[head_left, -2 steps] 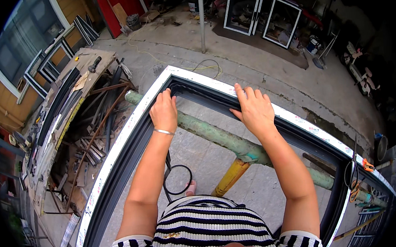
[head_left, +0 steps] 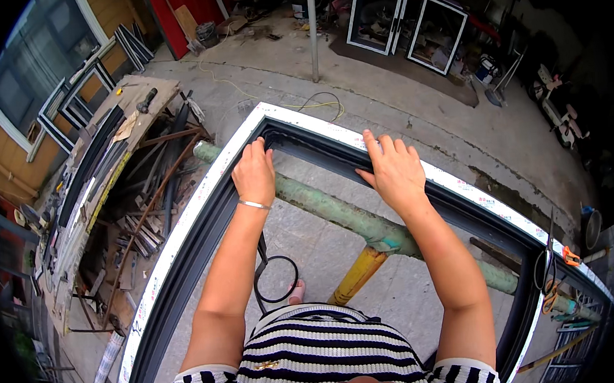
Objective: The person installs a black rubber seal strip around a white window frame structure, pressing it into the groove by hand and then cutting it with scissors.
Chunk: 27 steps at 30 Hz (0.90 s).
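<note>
A large dark grey window frame [head_left: 179,293] with white printed film on its outer face lies across green pipes. My left hand [head_left: 254,174], a bracelet on its wrist, is at the frame's far-left corner, fingers close together and bent over the inner channel. From beneath it a black rubber strip [head_left: 296,267] hangs down and loops near the floor; the fingers' contact with it is mostly hidden. My right hand [head_left: 398,171] rests on the far rail, fingers spread over the white film and thumb apart on the inner side.
A green pipe [head_left: 322,201] on a yellow post [head_left: 357,273] passes beneath the frame. At the right corner are scissors [head_left: 544,271] and an orange tool [head_left: 571,256]. To the left stands a cluttered workbench [head_left: 161,88]; further off are a pole [head_left: 313,34] and white-edged frames [head_left: 438,34].
</note>
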Available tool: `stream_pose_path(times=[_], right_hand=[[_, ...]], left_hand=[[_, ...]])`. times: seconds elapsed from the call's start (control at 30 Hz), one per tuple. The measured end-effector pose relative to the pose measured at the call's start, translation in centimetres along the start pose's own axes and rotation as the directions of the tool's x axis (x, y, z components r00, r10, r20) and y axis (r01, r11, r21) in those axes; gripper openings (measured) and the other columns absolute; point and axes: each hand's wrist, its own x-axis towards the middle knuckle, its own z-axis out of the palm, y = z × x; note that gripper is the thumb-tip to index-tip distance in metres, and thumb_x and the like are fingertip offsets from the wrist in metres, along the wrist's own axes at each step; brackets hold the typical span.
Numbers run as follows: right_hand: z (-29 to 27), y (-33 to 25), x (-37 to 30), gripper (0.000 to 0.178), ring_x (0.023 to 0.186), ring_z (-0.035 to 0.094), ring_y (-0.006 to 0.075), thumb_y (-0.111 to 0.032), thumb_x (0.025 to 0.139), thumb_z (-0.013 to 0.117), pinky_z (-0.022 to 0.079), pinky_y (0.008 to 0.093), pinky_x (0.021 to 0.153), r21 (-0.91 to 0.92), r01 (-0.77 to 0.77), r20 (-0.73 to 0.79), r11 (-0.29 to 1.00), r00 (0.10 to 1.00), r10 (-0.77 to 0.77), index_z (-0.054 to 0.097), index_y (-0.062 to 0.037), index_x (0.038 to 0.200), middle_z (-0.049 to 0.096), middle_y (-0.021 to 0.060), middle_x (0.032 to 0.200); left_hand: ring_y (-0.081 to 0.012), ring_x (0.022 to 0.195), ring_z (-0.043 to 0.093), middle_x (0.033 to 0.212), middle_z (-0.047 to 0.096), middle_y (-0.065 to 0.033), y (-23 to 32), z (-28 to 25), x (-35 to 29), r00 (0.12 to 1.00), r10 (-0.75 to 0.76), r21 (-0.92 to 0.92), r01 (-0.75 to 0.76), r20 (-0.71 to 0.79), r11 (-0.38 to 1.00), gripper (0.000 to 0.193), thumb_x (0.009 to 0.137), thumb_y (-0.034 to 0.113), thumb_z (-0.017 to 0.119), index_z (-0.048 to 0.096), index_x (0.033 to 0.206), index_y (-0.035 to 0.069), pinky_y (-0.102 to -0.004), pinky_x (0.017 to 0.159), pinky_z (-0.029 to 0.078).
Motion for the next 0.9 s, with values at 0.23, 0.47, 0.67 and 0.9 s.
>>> stream_pose_path(times=[0.23,0.47,0.67,0.9], right_hand=[[0.3,0.1,0.2,0.077,0.100,0.058,0.0262,-0.040,0.074,0.082,0.047,0.0404,0.085,0.065,-0.006,-0.024,0.998,1.000,0.008,0.052,-0.0118,0.139,0.060,0.0068,0.112],[0.8,-4.4,3.9,0.023,0.084,0.055,0.0231,-0.028,0.074,0.076,0.038,0.0382,0.073,0.074,0.289,-0.324,0.954,0.912,-0.251,0.064,-0.0129,0.086,0.057,0.0041,0.083],[2.5,-7.4,7.5,0.012,0.066,0.058,0.0193,-0.019,0.079,0.064,0.037,0.0380,0.064,-0.353,0.416,-0.024,0.838,0.891,-0.453,0.071,-0.0103,0.073,0.060,0.0034,0.069],[2.4,-8.7,8.6,0.012,0.071,0.065,0.0185,-0.019,0.080,0.066,0.039,0.0405,0.065,-0.344,0.490,0.147,0.801,0.871,-0.470,0.077,-0.0150,0.077,0.069,0.0009,0.073]], left_hand=[[-0.0377,0.083,0.068,0.098,0.068,-0.0154,-0.3,0.4,-0.1,0.998,0.027,-0.056,-0.030,-0.053,0.998,0.027,0.090,0.013,0.069,0.063,0.114,0.004,-0.0451,0.070,0.055],[-0.0365,0.086,0.067,0.100,0.067,-0.0165,0.0,0.0,-0.6,1.000,-0.007,-0.089,0.005,-0.017,0.996,0.028,0.090,0.012,0.069,0.062,0.116,0.002,-0.0431,0.074,0.056],[-0.0396,0.094,0.067,0.103,0.068,-0.0204,0.8,-0.9,-1.2,0.997,-0.072,-0.139,0.069,-0.018,0.988,0.031,0.086,0.004,0.072,0.062,0.115,-0.002,-0.0439,0.079,0.055],[-0.0405,0.096,0.066,0.104,0.068,-0.0214,2.1,-4.2,-0.9,0.998,-0.056,-0.158,0.060,0.030,0.986,0.031,0.087,0.002,0.069,0.062,0.117,-0.002,-0.0444,0.082,0.054]])
